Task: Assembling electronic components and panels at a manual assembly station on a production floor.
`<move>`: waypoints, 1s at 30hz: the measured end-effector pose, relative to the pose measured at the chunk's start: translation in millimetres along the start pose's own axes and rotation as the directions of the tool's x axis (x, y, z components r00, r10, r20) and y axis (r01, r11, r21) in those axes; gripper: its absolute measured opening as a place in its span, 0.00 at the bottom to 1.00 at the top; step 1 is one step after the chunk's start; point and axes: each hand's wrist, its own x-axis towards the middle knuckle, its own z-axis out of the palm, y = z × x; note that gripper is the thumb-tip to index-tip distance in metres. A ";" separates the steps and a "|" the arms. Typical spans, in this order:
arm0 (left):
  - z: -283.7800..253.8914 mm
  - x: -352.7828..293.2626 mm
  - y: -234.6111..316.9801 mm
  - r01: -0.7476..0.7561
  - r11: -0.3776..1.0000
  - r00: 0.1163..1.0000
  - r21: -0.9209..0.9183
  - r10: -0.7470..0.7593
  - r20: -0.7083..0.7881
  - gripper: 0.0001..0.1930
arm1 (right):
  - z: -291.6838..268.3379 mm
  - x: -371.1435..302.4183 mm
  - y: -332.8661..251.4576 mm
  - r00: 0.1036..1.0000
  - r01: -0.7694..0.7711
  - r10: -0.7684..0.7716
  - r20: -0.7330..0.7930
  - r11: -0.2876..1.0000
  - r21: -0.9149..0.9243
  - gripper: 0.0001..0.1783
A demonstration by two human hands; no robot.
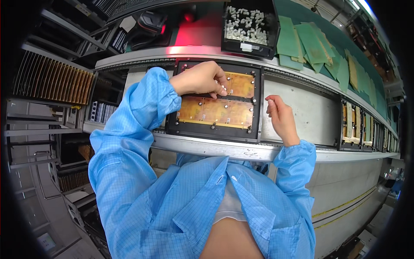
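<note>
A black fixture (189, 131) lies on the conveyor in front of me, holding amber circuit boards (215, 113) in two rows under small round-headed pins. My left hand (202, 79) reaches over the upper row, fingers bent and pinched on a small white connector (224, 88) just above the boards. That hand and its wrist cover the left part of the upper row. To the right of the fixture, my right hand (282, 118) hovers over the conveyor with curled fingers, thumb against the index finger. Whatever it may hold is too small to make out.
Behind the conveyor's far rail (202, 52) stands a black bin (272, 30) of loose white connectors. Green sheets (311, 43) lie to its right, a dark scanner (148, 28) to its left. More fixtures (358, 125) line the conveyor at right. A board rack (51, 77) stands far left.
</note>
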 end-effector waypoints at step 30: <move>-3.5 -46.3 -54.6 0.072 0.996 0.994 -0.048 -0.068 0.087 0.12 | 50.3 22.2 -98.6 0.839 0.519 -0.473 0.269 0.845 -0.132 0.19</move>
